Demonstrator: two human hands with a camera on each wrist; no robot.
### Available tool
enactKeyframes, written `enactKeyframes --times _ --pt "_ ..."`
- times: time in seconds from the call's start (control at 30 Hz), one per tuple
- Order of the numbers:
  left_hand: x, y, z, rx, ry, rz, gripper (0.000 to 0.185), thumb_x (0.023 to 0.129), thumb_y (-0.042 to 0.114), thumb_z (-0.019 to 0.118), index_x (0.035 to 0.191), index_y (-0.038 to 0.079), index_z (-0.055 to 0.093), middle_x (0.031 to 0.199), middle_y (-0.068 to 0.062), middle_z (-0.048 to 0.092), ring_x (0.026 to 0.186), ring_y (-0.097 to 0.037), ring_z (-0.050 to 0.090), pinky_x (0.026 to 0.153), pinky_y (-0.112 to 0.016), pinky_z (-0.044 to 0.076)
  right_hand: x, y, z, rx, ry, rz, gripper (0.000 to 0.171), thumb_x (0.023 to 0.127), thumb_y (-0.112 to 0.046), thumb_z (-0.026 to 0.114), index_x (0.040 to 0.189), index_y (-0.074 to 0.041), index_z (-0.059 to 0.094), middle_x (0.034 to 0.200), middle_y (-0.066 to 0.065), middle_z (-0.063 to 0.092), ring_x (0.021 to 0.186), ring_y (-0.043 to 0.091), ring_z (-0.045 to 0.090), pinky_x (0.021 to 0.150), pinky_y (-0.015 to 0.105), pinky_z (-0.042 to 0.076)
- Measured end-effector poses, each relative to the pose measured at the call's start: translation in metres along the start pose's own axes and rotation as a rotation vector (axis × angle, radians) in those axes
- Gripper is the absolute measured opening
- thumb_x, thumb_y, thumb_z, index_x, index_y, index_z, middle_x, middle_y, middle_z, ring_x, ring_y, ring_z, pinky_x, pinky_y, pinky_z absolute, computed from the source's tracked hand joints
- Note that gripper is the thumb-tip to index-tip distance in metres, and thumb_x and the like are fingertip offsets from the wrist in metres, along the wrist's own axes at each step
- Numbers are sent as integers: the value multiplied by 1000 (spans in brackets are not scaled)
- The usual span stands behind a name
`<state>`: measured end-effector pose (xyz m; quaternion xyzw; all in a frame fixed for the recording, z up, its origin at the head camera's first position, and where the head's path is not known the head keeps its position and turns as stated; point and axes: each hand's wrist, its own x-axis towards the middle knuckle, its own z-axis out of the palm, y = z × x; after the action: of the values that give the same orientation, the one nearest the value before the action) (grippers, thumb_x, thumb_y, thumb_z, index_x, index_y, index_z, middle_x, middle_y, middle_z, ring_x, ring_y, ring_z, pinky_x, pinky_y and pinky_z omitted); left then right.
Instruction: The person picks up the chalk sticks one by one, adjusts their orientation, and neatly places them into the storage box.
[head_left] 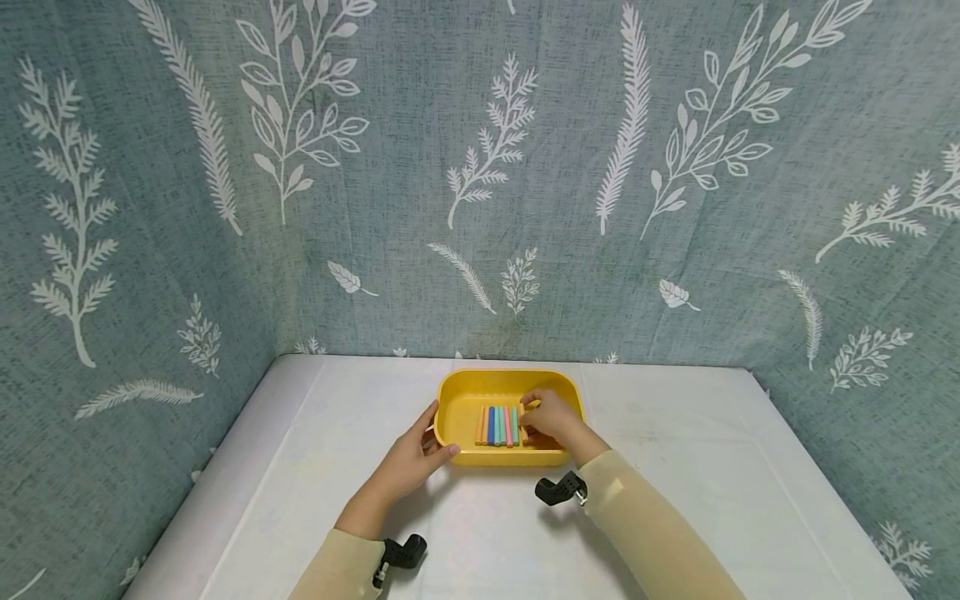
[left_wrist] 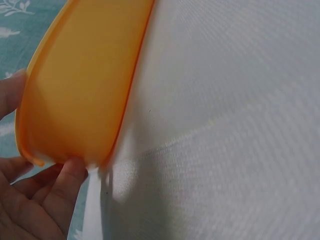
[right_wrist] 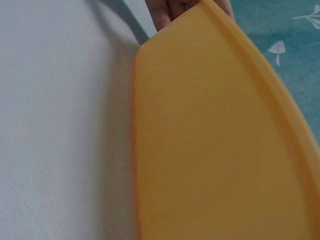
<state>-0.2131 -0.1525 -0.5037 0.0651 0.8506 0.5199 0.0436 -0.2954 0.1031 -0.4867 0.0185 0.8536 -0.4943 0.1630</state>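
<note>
Lowest in the head view, two sleeves carry black wrist mounts. Above them, at centre, the left hand (head_left: 416, 454) holds the yellow tray (head_left: 457, 393) by its left rim, seemingly steadying it, while the right hand (head_left: 551, 417) reaches inside, fingers curled at the row of coloured chalk sticks (head_left: 498, 425), probably lining them up.

Left wrist view: fingertips (left_wrist: 70, 175) press the tray's outer wall at lower left.

Right wrist view: only the tray wall, with fingers at the top edge.

No writing shows anywhere.

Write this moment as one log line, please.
left hand: holds yellow tray rim | right hand: in tray, touching chalk sticks | table: white
</note>
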Motion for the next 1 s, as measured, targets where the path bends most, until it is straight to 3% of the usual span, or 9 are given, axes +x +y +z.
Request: enactKeyframes --times 0.33,0.67,1.0 --pt "0 0 0 -8 -2 6 89 94 29 72 162 12 16 162 -16 29 141 -34 42 110 -43 42 3 3 2 -17 0 -9 37 90 -5 72 125 0 60 88 13 64 61 18 62 54 27 58" --pt "0 -1 1 3 0 11 89 95 29 72 162 11 17 161 -17 30 140 -35 43 110 -44 43 0 2 1 71 -35 36 39 92 -3 69 128 0 57 78 13 64 56 16 59 50 25 56" --pt "2 -2 1 3 2 27 89 94 28 72 162 11 17 160 -18 31 139 -35 44 109 -44 43 3 4 2 51 -37 25 37 93 -6 68 129 -2 58 81 13 65 59 17 60 53 26 58"
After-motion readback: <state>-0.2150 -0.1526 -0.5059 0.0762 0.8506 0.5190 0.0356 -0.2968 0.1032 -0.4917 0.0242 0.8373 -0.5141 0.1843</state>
